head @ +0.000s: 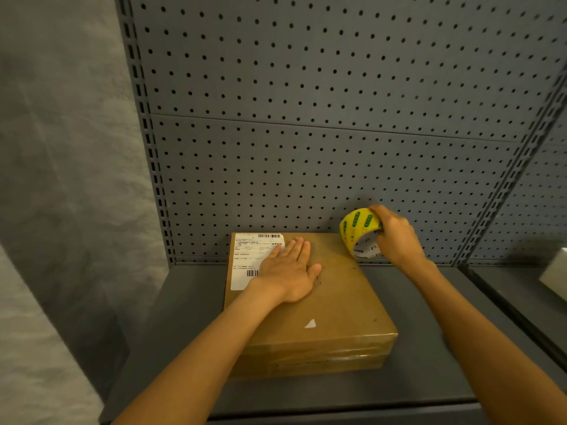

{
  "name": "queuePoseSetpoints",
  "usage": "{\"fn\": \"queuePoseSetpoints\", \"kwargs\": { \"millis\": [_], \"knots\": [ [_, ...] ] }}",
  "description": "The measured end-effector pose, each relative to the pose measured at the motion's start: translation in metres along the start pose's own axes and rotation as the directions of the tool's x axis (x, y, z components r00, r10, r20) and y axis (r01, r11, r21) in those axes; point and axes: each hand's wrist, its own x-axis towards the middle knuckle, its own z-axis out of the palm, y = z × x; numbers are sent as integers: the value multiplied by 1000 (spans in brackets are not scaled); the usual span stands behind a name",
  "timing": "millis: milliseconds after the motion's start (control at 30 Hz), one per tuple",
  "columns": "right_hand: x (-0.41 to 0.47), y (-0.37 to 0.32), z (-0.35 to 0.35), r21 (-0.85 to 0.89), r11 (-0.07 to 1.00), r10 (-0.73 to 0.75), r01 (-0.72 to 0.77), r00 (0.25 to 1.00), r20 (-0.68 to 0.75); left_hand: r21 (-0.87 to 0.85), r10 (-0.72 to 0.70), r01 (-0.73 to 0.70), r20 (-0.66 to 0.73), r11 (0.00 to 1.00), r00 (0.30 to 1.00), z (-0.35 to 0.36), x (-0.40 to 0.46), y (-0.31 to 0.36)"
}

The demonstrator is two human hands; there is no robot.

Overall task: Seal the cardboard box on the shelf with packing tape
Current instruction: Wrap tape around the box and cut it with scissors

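Note:
A flat brown cardboard box (334, 305) lies on the dark grey shelf (190, 332), with a white shipping label (245, 259) at its far left corner. My left hand (291, 271) rests flat on the box top, fingers straight, partly covering the label. My right hand (395, 234) grips a yellow roll of packing tape (359, 231) with green print, held at the box's far right corner, close to the back panel. Clear tape shines along the box's near side.
A grey pegboard back panel (337, 118) rises right behind the box. A slotted upright (503, 185) divides this bay from the one on the right, where a pale object (555, 274) shows at the frame edge. A grey wall stands to the left.

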Motion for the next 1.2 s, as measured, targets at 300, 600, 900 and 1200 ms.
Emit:
{"fn": "queuePoseSetpoints", "kwargs": {
  "millis": [300,600,900,1200],
  "knots": [
    [0,3,-3,-4,999,-44,44,997,61,78,10,-9,-17,997,1000,-4,2,2],
    [5,8,0,-8,998,-59,60,993,100,17,-17,21,-238,1000,971,-2,10,26],
    [5,12,3,30,997,-70,68,995,70,-83,60,-69,-97,994,993,6,18,21],
    [7,7,4,-45,994,-94,97,994,60,-29,-2,2,13,1000,1000,1,28,29]
  ]
}}
